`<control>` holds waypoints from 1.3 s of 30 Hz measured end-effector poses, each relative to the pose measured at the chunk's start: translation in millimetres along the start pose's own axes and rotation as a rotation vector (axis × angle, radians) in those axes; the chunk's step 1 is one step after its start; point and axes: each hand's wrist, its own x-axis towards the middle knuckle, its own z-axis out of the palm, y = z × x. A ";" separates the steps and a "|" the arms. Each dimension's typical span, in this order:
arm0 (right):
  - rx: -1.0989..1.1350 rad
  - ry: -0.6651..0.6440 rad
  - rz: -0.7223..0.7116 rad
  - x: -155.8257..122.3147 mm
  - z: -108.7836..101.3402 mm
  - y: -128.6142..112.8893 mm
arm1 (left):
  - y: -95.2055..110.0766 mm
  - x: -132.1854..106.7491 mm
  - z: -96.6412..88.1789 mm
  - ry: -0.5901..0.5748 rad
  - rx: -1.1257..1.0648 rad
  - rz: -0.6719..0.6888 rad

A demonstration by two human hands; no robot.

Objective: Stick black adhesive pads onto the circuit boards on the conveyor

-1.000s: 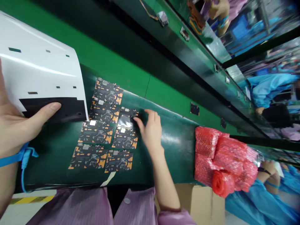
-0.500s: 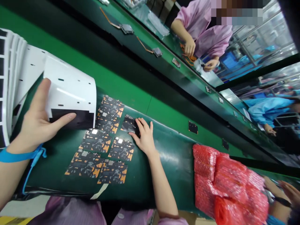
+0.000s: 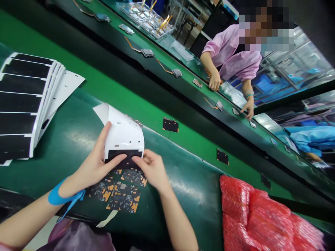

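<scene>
My left hand (image 3: 96, 157) grips a curled white backing sheet (image 3: 125, 129), thumb on the black sticker (image 3: 123, 158) along its near edge. My right hand (image 3: 153, 169) pinches the right end of that same edge, thumb in front and fingers partly hidden behind. Below the sheet, dark circuit boards with orange patches (image 3: 123, 197) lie on the green mat, some of them covered by the sheet and hands. A blue strap (image 3: 59, 193) circles my left wrist.
A stack of sheets with black stickers (image 3: 22, 104) lies at left. Red bubble-wrapped bundles (image 3: 261, 212) sit at right. Black-covered boards (image 3: 170, 124) lie on the green strip beyond the mat. Across from me, a person in pink (image 3: 232, 55) handles small parts beside a clear tray (image 3: 149, 21).
My left hand has brought the sheet rightward over the boards. My right hand has left the board it touched and now grips the sheet's edge. Another black-covered board lies on the green strip.
</scene>
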 end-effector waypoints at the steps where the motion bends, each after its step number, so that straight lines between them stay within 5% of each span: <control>1: 0.096 -0.001 0.063 -10.4 9.5 1.0 | 4.2 -4.7 2.9 -0.036 -0.104 -0.082; 4: 0.190 0.140 0.103 -25.0 11.6 -0.8 | 12.2 -14.6 4.5 -0.206 -0.443 -0.364; 7: 0.151 0.227 0.072 -26.5 -4.8 -5.4 | 16.9 -17.9 2.9 -0.328 -0.463 -0.510; 15: 0.086 0.326 0.012 -38.8 -14.9 5.7 | 37.3 -24.8 22.9 -0.426 -0.495 -0.442; 20: -0.367 0.584 -0.379 -65.5 -13.8 5.8 | 45.9 -32.9 41.4 -0.373 -0.503 -0.262; 25: -0.524 0.358 -0.631 -99.3 -6.4 -1.7 | 60.2 -36.6 60.4 -0.312 -0.513 -0.203; 39: -0.178 0.298 -0.511 -108.0 -7.4 -0.2 | 77.1 -35.0 63.8 -0.270 -0.382 -0.059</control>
